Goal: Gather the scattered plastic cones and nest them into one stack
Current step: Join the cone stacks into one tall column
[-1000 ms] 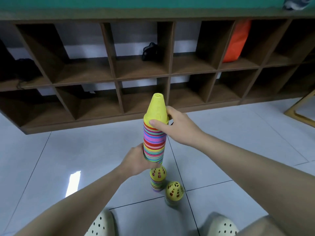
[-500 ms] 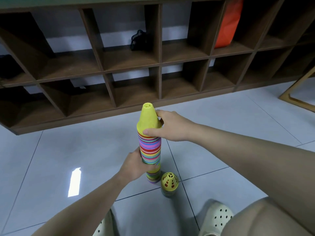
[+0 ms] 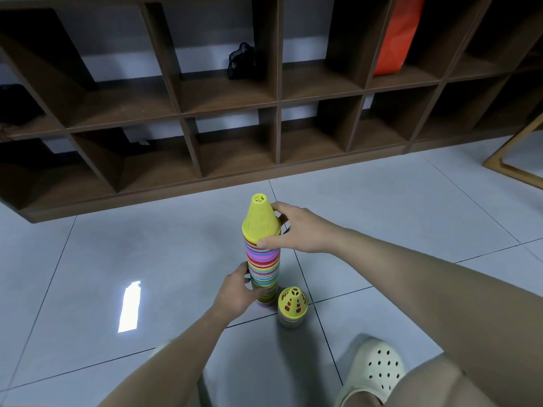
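A tall stack of nested cones (image 3: pixel 263 259) in many colours, topped by a yellow cone, stands upright on the tiled floor. My right hand (image 3: pixel 296 227) grips the stack near its yellow top, thumb in front and fingers behind. My left hand (image 3: pixel 238 289) holds the stack's lower part from the left. A short stack of cones with a yellow perforated top (image 3: pixel 292 306) stands on the floor just right of the tall stack's base.
A brown wooden cubby shelf (image 3: pixel 276 113) runs along the back, with a black object (image 3: pixel 241 61) and an orange bag (image 3: pixel 395 36) in its upper compartments. A wooden frame (image 3: pixel 511 160) lies at the right. My cream clog (image 3: pixel 373 374) sits at the lower right.
The tall stack held by both hands came down over the short stack that stood beneath it and now reaches the floor. Only one short stack remains beside it.
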A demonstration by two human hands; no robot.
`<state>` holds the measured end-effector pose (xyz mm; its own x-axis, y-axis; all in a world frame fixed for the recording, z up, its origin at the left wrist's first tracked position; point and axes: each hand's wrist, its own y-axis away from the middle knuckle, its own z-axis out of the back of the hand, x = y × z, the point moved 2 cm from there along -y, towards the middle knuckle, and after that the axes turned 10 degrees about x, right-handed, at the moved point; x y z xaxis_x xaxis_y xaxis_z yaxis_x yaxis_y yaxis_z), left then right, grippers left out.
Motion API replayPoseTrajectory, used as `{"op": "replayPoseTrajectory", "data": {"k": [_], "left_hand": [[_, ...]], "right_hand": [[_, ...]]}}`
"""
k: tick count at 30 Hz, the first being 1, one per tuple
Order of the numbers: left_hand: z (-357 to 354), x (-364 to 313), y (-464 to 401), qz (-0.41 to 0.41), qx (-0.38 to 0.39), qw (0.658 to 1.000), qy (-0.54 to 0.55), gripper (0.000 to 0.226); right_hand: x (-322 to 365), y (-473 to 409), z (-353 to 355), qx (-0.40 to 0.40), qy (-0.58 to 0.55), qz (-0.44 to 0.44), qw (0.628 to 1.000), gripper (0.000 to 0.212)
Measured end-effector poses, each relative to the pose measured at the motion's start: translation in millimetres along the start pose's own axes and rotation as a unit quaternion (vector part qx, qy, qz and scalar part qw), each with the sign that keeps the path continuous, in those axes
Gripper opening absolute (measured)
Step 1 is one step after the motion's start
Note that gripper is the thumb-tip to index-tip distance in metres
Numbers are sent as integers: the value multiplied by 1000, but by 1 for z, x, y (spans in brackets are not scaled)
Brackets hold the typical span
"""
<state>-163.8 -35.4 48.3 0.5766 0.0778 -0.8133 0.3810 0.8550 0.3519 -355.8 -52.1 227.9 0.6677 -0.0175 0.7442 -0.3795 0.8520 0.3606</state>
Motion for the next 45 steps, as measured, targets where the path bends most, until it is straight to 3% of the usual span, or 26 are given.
{"op": "replayPoseTrajectory", "data": {"k": [2, 4, 8, 11, 15, 20, 23, 26, 32, 36, 41, 45], "left_hand": [[-4, 6, 4, 7, -6, 1000, -2, 73], [-7, 13, 8, 25, -9, 1000, -9, 74], [-15, 32, 16, 55, 5, 998, -30, 66], [-23, 51, 19, 63, 38, 993, -92, 50], [-33, 71, 15, 85, 78, 986, -123, 38], [-56, 87, 4, 140, 135, 975, -106, 34], [-73, 91, -3, 167, 174, 968, -75, 32], [-87, 88, -12, 173, 163, 971, -31, 26], [-110, 82, -20, 181, 145, 957, 174, 29], [-118, 68, -28, 185, 132, 942, 245, 28], [-123, 54, -37, 163, 141, 948, 235, 40], [-128, 30, -35, 150, 165, 960, 171, 23]], "right_hand": [[-12, 5, 3, 44, 10, -37, 998, 104], [-29, 13, 5, 76, 38, -99, 991, 116], [-74, 29, -14, 127, 127, -195, 964, 102], [-104, 29, -52, 125, 65, -216, 966, 97], [-132, 20, -108, 63, -60, -203, 975, 101], [-157, 10, -137, -34, -164, -176, 970, 51], [-167, -4, -126, -22, -222, -189, 956, 38], [-174, -9, -107, 7, -261, -212, 942, 25], [-201, -12, -90, -9, -357, -234, 904, 36], [-211, -14, -91, -40, -397, -238, 885, 43], [-216, -7, -88, -73, -413, -242, 875, 40], [-217, 13, -67, -102, -405, -248, 874, 38]]}}
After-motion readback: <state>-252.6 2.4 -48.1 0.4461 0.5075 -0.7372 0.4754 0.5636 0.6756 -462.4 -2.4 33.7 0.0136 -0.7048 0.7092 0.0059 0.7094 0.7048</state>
